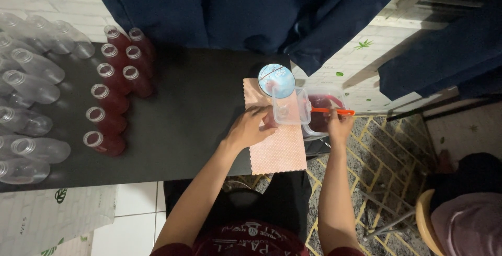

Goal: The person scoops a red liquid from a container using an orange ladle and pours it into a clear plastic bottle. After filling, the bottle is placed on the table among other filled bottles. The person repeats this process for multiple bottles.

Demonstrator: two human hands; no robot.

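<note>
Forearms reach up from the near edge of the black desk [198, 109] toward its right end. Left hand [250, 128] rests with fingers curled on a pink cloth [277, 149] that lies at the desk's right edge and hangs over the near edge; its fingertips press against the side of a clear plastic measuring jug [286, 107] standing on the cloth. Right hand [340, 125] is off the desk's right edge, closed around an orange-handled utensil [334, 111] that lies across a clear plastic tub [327, 111] holding red liquid; the tub sits just beside the jug, past the desk's right edge, and what bears it cannot be told. Just beyond the jug, at the far end of the cloth, stands a round light-blue lid or funnel [276, 80], tilted toward the camera. Toward the desk's left side, well apart from the hands, two rows of open bottles filled with red liquid [112, 99] run from near to far. Further left, clear empty bottles [29, 86] crowd the desk's left edge. Dark blue curtains [235, 10] hang behind the far edge.
</note>
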